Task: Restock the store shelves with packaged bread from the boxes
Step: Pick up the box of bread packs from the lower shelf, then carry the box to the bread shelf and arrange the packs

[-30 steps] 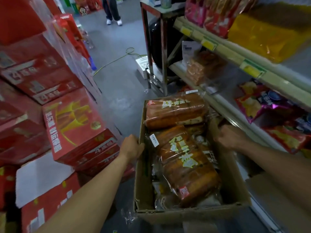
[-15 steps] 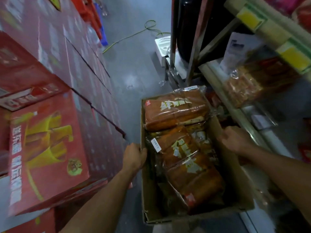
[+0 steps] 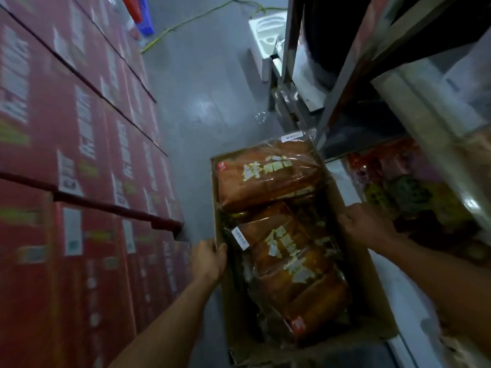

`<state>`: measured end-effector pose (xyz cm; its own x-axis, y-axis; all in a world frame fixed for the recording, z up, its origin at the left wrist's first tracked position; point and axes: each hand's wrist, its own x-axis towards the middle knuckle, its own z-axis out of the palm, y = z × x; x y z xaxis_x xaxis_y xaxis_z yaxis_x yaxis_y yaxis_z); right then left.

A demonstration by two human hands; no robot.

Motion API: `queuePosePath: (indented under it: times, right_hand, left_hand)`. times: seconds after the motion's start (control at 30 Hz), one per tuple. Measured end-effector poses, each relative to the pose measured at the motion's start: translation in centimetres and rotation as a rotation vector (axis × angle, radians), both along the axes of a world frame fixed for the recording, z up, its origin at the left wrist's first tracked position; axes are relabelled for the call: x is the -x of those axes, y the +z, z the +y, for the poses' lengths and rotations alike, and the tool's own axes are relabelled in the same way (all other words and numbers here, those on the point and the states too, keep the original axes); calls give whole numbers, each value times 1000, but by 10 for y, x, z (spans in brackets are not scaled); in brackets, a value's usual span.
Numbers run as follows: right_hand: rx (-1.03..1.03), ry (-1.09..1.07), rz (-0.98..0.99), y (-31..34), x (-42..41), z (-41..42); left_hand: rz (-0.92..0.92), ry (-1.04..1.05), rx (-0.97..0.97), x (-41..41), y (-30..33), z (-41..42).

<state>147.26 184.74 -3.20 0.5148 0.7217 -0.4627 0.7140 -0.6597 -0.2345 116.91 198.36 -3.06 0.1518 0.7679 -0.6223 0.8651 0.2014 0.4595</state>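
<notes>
— The whole view has tipped down; the shelf (image 3: 414, 107) that ran across the right now crowds the upper right, so the box (image 3: 353, 282) has come lower beside it, nearer unloading.

— Where's the bread?

— Inside the box, lower centre, long axis up-frame. Top loaf (image 3: 268, 179) lies crosswise; the lower loaf (image 3: 300, 272) runs lengthwise. Left hand (image 3: 210, 258) and right hand (image 3: 366, 224) still grip opposite walls.
</notes>
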Motion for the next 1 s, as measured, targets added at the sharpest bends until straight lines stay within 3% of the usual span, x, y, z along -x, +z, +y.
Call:
queuePosePath:
  times: [0.23,0.43,0.67,0.87,0.93,1.0]
  right_hand:
    - [0,36,-81,-115,-30,22]
    - [-2,68,-99,-179,-38,19]
    - [89,-39,-42,-215,-34,0]
    - [219,-225,94,-226,-27,-9]
    - [165,-327,129,-219,-22,-8]
    - [-29,-444,87,-205,-9,-9]
  left_hand:
    - [53,50,-58,-30,-118,12]
    - [74,27,-62,-44,-181,5]
    - [85,-14,-53,-44,-208,-19]
    - [71,68,30,-45,-223,-39]
    - [28,171,68,-49,-219,-42]
    - [-41,283,-31,-53,-209,-49]
